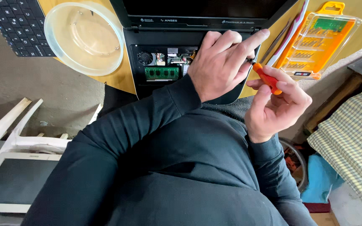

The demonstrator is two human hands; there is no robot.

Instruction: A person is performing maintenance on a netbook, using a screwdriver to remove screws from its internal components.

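— What do the hands hold?
— The right hand (278, 109) closes its fingers (288, 86) round an orange screwdriver (266, 78), tip at the opened black laptop (156, 67) on the tabletop (118, 77).
— And the left hand (221, 62)?
— Fingers loosely curled, empty, resting on the laptop beside the screwdriver.

Wooden table (118, 79) carries opened laptop (156, 62), clear dish (84, 37), bit case (315, 42).

Right hand (278, 104) holds orange screwdriver (266, 78); left hand (223, 62) rests on opened laptop (158, 67)
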